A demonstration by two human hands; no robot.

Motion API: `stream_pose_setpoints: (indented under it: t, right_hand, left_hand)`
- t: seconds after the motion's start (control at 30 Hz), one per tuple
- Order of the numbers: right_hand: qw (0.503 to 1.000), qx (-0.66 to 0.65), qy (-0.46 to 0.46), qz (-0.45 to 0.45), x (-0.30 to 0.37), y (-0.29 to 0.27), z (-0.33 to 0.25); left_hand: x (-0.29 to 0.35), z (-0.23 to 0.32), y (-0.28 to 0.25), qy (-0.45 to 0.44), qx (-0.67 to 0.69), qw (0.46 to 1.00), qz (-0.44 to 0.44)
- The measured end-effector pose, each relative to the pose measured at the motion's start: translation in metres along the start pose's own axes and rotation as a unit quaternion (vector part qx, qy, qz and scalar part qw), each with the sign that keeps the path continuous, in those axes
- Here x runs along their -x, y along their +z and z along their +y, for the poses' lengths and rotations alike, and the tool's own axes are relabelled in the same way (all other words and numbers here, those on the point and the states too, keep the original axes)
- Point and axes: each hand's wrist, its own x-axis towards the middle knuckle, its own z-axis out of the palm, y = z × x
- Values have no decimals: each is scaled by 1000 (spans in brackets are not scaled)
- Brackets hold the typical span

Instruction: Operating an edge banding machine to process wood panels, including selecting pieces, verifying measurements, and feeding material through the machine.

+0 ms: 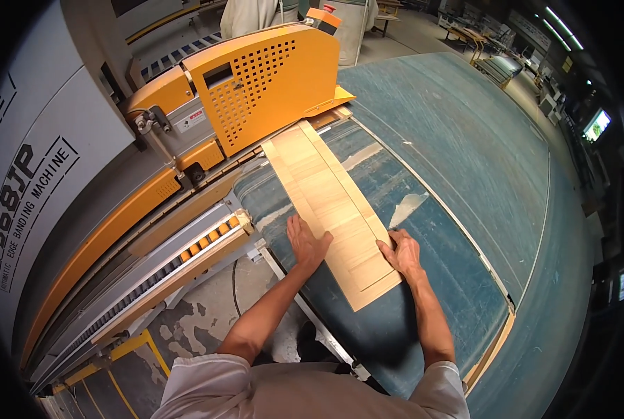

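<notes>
A long, pale wooden panel (329, 206) with a raised frame along its edges lies on the dark green tabletop (458, 279). Its far end reaches the lower edge of a yellow machine guard (277, 77). My left hand (308, 241) grips the panel's left long edge, thumb on top. On the opposite edge, near the closer end, my right hand (402, 253) has its thumb over the face and its other fingers along the side. The fingers under the panel are partly hidden.
Left of the table runs a narrow roller track (200, 244) with orange rollers beside a large grey machine body (46, 153). A red button (330, 9) tops the guard. A torn pale patch (408, 208) marks the table covering. Benches (465, 35) stand far off at right.
</notes>
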Motion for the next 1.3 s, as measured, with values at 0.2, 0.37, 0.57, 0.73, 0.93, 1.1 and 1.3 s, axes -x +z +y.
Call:
stream_pose_setpoints:
  t: [0.2, 0.37, 0.57, 0.73, 0.93, 1.1, 1.3]
  right_hand:
    - [999, 12, 44, 30, 67, -14, -7]
    - [997, 11, 69, 25, 148, -38, 2]
    - [991, 30, 132, -12, 243, -86, 6]
    - [980, 95, 169, -32, 297, -121, 29]
    - [979, 140, 140, -53, 291, -141, 59]
    - [974, 147, 156, -73, 279, -145, 75]
    - [974, 176, 103, -103, 228, -145, 97]
  left_hand:
    - [38, 8, -9, 44, 5, 999, -28]
    - [106, 44, -36, 58, 32, 994, -86]
    - [170, 60, -80, 117, 88, 978, -148]
    - [42, 28, -79, 142, 92, 984, -56]
    - [-81, -41, -26, 164, -52, 976, -131]
    - [-60, -50, -50, 67, -32, 989, -132]
    - [38, -107, -141, -224, 244, 926, -179]
